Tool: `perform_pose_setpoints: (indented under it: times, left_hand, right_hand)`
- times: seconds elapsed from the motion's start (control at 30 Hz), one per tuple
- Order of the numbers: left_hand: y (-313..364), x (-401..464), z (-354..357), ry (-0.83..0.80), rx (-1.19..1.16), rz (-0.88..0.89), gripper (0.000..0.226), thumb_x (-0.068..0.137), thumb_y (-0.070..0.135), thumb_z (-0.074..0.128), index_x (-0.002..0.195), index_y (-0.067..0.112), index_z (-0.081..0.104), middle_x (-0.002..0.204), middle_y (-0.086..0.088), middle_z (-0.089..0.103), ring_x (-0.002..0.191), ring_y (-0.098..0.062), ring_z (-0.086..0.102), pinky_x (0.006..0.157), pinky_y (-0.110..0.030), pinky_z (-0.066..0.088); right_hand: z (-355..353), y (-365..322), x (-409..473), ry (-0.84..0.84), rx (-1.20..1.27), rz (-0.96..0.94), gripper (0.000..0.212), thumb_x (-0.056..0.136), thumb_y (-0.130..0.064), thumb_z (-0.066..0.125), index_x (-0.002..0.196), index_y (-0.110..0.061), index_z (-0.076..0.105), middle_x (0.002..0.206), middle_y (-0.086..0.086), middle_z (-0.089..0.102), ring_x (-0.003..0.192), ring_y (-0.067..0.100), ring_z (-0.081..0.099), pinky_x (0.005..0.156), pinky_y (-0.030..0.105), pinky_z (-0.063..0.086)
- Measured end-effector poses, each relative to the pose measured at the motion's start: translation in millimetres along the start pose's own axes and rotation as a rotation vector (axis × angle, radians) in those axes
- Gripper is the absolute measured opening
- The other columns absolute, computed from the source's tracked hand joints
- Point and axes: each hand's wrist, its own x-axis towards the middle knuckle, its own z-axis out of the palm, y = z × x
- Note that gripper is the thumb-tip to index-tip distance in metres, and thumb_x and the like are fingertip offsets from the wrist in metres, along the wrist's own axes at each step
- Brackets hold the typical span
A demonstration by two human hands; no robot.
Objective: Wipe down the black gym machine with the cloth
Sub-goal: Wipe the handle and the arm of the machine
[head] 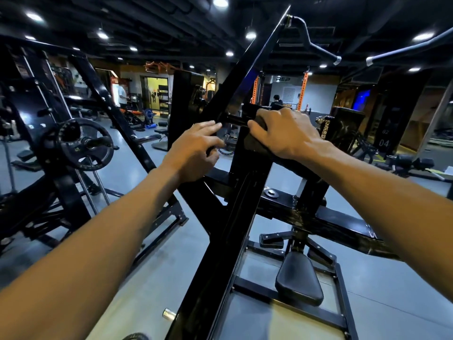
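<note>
1. The black gym machine (232, 217) fills the middle of the head view. Its main beam runs as a long diagonal from low near the person up and away to the upper right, with a padded seat (297, 280) below on the right side.

2. A short horizontal peg (234, 120) sticks out of the beam at hand height. Its long axis lies left to right across the view, between the two hands.

3. The right hand (286, 133) rests on a dark cloth (256, 143) draped over the upright just right of the peg. The fingers curl over the cloth's top edge and press it against the metal, with the fingertips pointing left toward the peg.

4. The left hand (196, 150) is at the beam just left of the peg, with no cloth in it. The upper fingers reach straight toward the peg's root. The lower ones look curled round a dark part beneath, though the shadows make that uncertain.

5. Judgement: the cloth hand is the nearer working hand, and the unwiped peg lies directly leftward from its fingertips. A slide along the peg's axis seems the likely step, with the left hand steadying.

6. Another machine with a weight plate (78, 144) stands well apart on the left.
</note>
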Motion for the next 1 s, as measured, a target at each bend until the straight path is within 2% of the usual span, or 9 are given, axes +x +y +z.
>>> perform_pose_setpoints:
  times: [0.13,0.27,0.43,0.57,0.63,0.73,0.83,0.9,1.0]
  left_hand:
    - [-1,-4,4,0.008,-0.01,-0.042,0.029,0.097,0.019,0.057,0.121,0.019,0.074,0.158,0.0,0.045,0.15,-0.018,0.031,0.121,-0.038,0.026]
    - [-3,-7,3,0.004,-0.083,-0.05,0.029,0.097,0.018,0.055,0.116,0.02,0.076,0.156,-0.001,0.049,0.151,-0.018,0.032,0.123,-0.045,0.026]
    - [-3,-9,2,-0.009,-0.109,-0.04,0.031,0.095,0.021,0.052,0.112,0.018,0.078,0.152,-0.003,0.053,0.151,-0.019,0.032,0.124,-0.047,0.024]
    - [-4,-10,4,0.016,-0.122,-0.047,0.037,0.091,0.025,0.047,0.109,0.018,0.079,0.149,-0.002,0.057,0.15,-0.017,0.034,0.124,-0.047,0.026]
    - [-6,-9,5,0.032,-0.132,-0.051,0.035,0.091,0.025,0.048,0.108,0.018,0.079,0.147,-0.002,0.058,0.15,-0.016,0.035,0.123,-0.047,0.027]
    - [-8,-9,7,0.045,-0.127,-0.042,0.035,0.091,0.025,0.048,0.107,0.018,0.079,0.145,-0.003,0.06,0.149,-0.015,0.036,0.123,-0.047,0.028]
    - [-10,-8,8,0.053,-0.147,-0.048,0.033,0.091,0.024,0.049,0.105,0.018,0.079,0.143,-0.003,0.062,0.149,-0.014,0.037,0.123,-0.045,0.029]
    - [-11,-8,9,0.063,-0.153,-0.045,0.031,0.093,0.021,0.051,0.105,0.018,0.079,0.142,-0.002,0.062,0.149,-0.013,0.037,0.124,-0.042,0.028]
    - [-11,-8,10,0.079,-0.15,-0.043,0.029,0.093,0.018,0.052,0.104,0.017,0.079,0.141,-0.002,0.064,0.148,-0.013,0.038,0.123,-0.04,0.029]
  right_hand:
    - [9,-20,-29,-0.012,0.083,-0.067,0.036,0.101,-0.051,0.039,0.078,-0.025,0.045,0.065,-0.006,0.054,0.061,0.02,0.053,0.064,0.035,0.046]
    - [6,-14,-18,-0.083,0.059,-0.053,0.043,0.104,-0.054,0.035,0.077,-0.024,0.05,0.07,-0.005,0.056,0.063,0.015,0.054,0.057,0.03,0.036]
    - [3,1,4,0.004,-0.009,0.025,0.041,0.102,-0.059,0.031,0.088,-0.029,0.055,0.082,0.004,0.061,0.076,0.029,0.059,0.067,0.038,0.045]
    - [2,-10,-11,-0.01,0.057,-0.03,0.041,0.104,-0.056,0.033,0.084,-0.024,0.053,0.073,-0.002,0.059,0.068,0.023,0.061,0.073,0.04,0.053]
    - [8,-20,-27,-0.013,0.074,-0.086,0.039,0.104,-0.052,0.037,0.082,-0.022,0.048,0.065,-0.006,0.055,0.06,0.019,0.057,0.067,0.036,0.052]
    - [13,-28,-39,0.008,0.023,-0.163,0.034,0.103,-0.054,0.04,0.079,-0.029,0.039,0.065,-0.005,0.052,0.06,0.023,0.054,0.059,0.033,0.045]
    - [6,-18,-19,-0.083,0.089,-0.107,0.039,0.105,-0.053,0.039,0.08,-0.026,0.052,0.065,-0.007,0.056,0.055,0.012,0.056,0.052,0.028,0.043]
    - [1,-7,-4,-0.045,0.054,-0.059,0.04,0.106,-0.053,0.036,0.087,-0.025,0.058,0.07,-0.004,0.059,0.062,0.016,0.06,0.055,0.028,0.04]
    - [2,0,3,0.012,0.001,-0.006,0.038,0.104,-0.054,0.033,0.087,-0.027,0.053,0.077,0.001,0.061,0.073,0.025,0.06,0.066,0.037,0.045]
